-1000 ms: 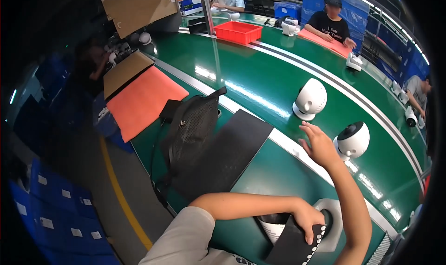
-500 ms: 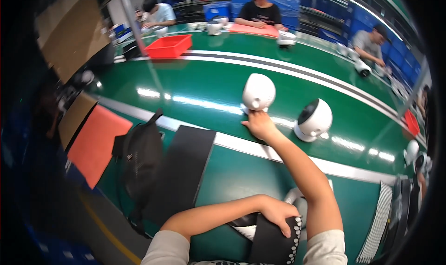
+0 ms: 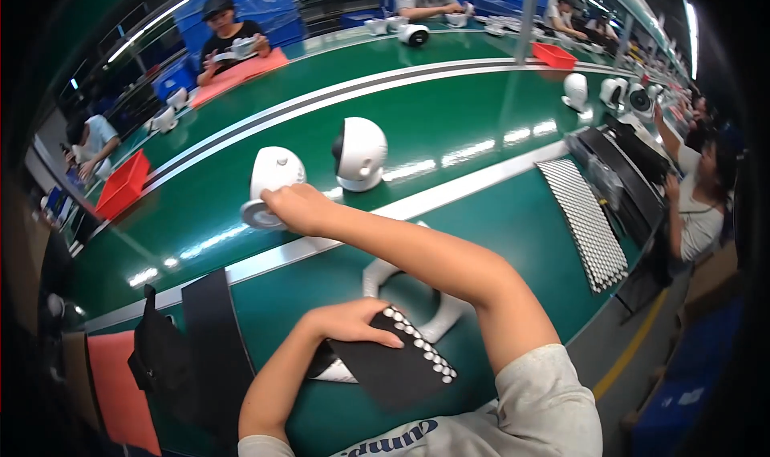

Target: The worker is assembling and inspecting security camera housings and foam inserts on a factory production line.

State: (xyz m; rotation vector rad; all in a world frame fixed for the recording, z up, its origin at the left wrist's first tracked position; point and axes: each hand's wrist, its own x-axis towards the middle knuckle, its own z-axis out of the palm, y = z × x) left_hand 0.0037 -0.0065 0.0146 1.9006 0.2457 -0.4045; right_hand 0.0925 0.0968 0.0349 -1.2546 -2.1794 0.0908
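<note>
My right hand [image 3: 293,208] reaches across to a white dome-shaped housing [image 3: 277,171] on the green belt, its fingers closed around the low part by the round base. This housing leans slightly. A second white housing with a dark front [image 3: 365,154] stands upright just to its right. Near my body, my left hand [image 3: 349,321] grips a black sheet [image 3: 393,366] edged with white round pads, thumb on top. Under that sheet a white and black piece [image 3: 333,369] partly shows. A white curved ring-like part [image 3: 439,322] lies beside the sheet, partly hidden by my right forearm.
A white-dotted sheet [image 3: 581,224] lies to the right, beside black trays [image 3: 622,188]. At left are a black bag [image 3: 160,341], a black board [image 3: 215,329] and an orange mat [image 3: 120,393]. Red bins [image 3: 124,186] and several people line the far side; another person sits at right.
My view has swung to the right, so the belt and housings appear further left. My right hand now wraps the housing's low part, which leans more. The left hand keeps the black sheet.
</note>
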